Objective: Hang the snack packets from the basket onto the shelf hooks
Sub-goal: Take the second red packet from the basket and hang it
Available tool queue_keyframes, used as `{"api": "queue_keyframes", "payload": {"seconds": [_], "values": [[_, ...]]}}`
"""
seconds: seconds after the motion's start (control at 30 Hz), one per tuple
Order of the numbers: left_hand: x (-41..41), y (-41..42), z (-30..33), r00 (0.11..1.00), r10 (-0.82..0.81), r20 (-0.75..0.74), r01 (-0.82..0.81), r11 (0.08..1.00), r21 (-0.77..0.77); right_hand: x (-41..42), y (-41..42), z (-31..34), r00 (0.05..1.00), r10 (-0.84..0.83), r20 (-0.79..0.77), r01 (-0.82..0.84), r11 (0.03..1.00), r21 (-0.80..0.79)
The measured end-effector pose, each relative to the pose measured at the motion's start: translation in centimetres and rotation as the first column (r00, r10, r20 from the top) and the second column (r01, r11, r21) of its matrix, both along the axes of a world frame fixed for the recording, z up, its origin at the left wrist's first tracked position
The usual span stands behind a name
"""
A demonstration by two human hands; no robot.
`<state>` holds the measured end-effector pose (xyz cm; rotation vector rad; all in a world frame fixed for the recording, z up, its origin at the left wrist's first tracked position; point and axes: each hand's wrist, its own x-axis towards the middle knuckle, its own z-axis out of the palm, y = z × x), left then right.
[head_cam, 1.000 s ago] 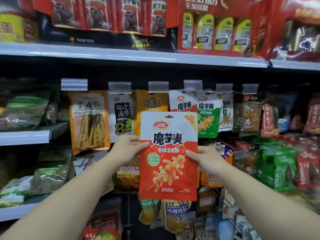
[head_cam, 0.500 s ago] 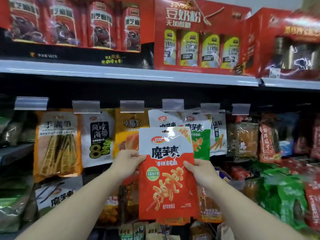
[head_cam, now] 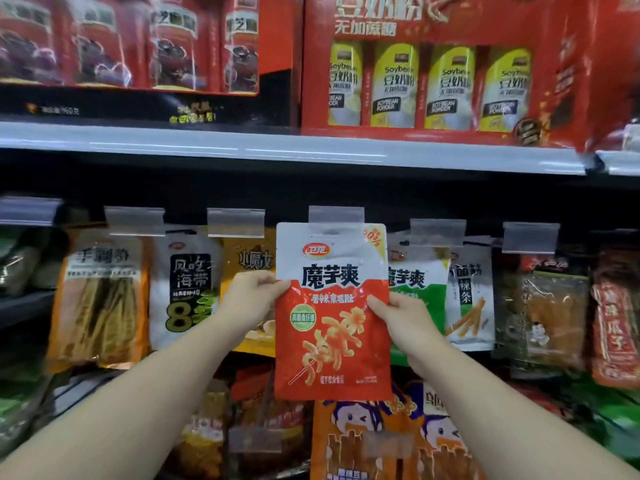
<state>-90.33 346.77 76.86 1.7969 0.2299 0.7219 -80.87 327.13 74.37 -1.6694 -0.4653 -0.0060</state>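
Note:
I hold a red and white snack packet (head_cam: pixel 332 327) upright in front of the hook row. My left hand (head_cam: pixel 251 296) pinches its left edge and my right hand (head_cam: pixel 398 317) pinches its right edge. The packet's top edge reaches the clear price tag (head_cam: pixel 336 213) at the tip of a shelf hook and overlaps its lower part. The hook itself is hidden behind the tag and packet. The basket is not in view.
Other packets hang on neighbouring hooks: a white seaweed packet (head_cam: pixel 188 289), a yellow packet (head_cam: pixel 249 261), a green and white packet (head_cam: pixel 419 282). Above runs a white shelf edge (head_cam: pixel 311 148) with red gift boxes (head_cam: pixel 433 71). More packets (head_cam: pixel 381 441) hang on the row below.
Both hands have raised the red packet toward the hook tag. The camera has tilted up and moved closer to the shelf.

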Motion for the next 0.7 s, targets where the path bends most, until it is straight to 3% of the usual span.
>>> {"api": "queue_keyframes", "payload": {"seconds": [0.5, 0.7], "values": [[3.0, -0.1, -0.5, 0.998, 0.046, -0.036, -0.046, 0.999, -0.014, 2.8, 0.4, -0.1, 0.999, 0.019, -0.043, -0.021, 0.999, -0.041], [2.3, 0.3, 0.1, 0.994, 0.112, 0.019, -0.112, 0.994, 0.003, 2.7, 0.8, 0.7, 0.997, 0.069, -0.027, -0.069, 0.998, 0.003]]}}
